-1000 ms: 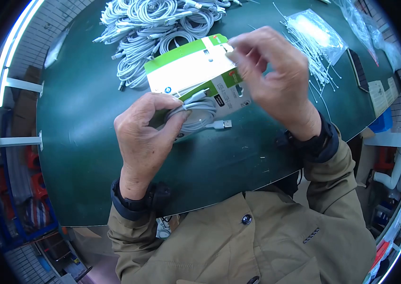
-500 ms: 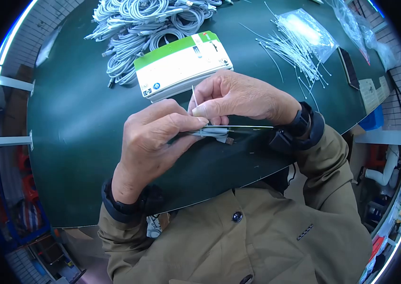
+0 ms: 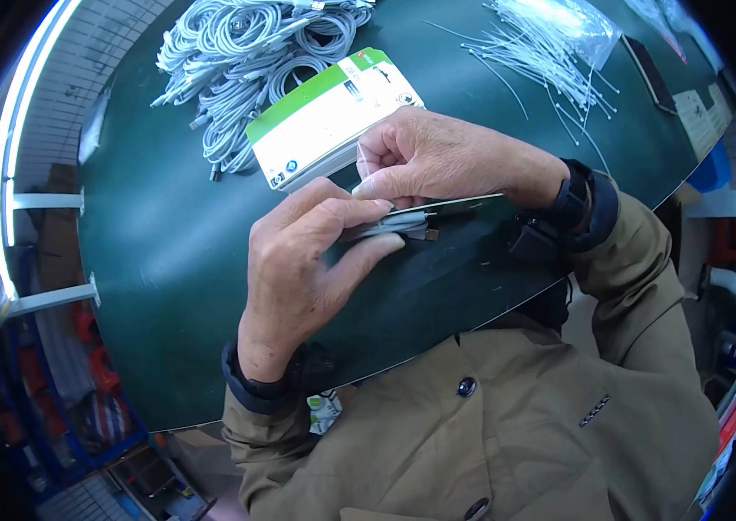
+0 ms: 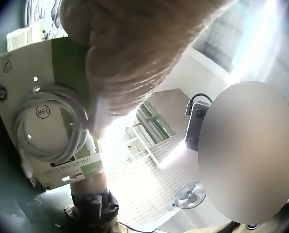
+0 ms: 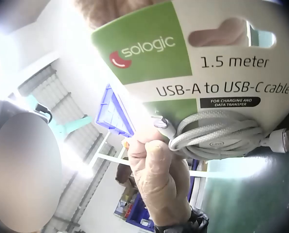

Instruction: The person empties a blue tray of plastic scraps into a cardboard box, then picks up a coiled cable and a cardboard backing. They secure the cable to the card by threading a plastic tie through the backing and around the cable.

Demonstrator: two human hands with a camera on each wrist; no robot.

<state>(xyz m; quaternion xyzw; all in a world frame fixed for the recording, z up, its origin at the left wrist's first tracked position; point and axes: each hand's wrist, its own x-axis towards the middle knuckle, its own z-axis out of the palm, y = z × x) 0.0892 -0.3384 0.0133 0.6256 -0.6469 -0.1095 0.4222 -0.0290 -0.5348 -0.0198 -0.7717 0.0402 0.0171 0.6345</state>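
In the head view my left hand (image 3: 290, 252) holds a printed packaging card (image 3: 472, 201), seen almost edge-on, between thumb and fingers. A coiled grey USB cable (image 3: 398, 224) lies against the card's front. The right wrist view shows the cable (image 5: 217, 133) wound in loops below the card's "USB-A to USB-C cable" print, its plugs sticking out at both sides. My right hand (image 3: 463, 161) is at the card's back, close to the left fingertips, pinching a thin white cable tie (image 3: 361, 158). Its fingertips are partly hidden behind the left hand.
Beyond the hands lies a stack of green-and-white cards (image 3: 316, 117). A heap of coiled grey cables (image 3: 246, 61) is at the far left. Loose white cable ties (image 3: 542, 65) spill beside a clear bag, near a dark flat object (image 3: 648, 74) at the right.
The card has turned from face-up to nearly edge-on. My right hand has come down from the card stack to meet the left hand at the card's back.
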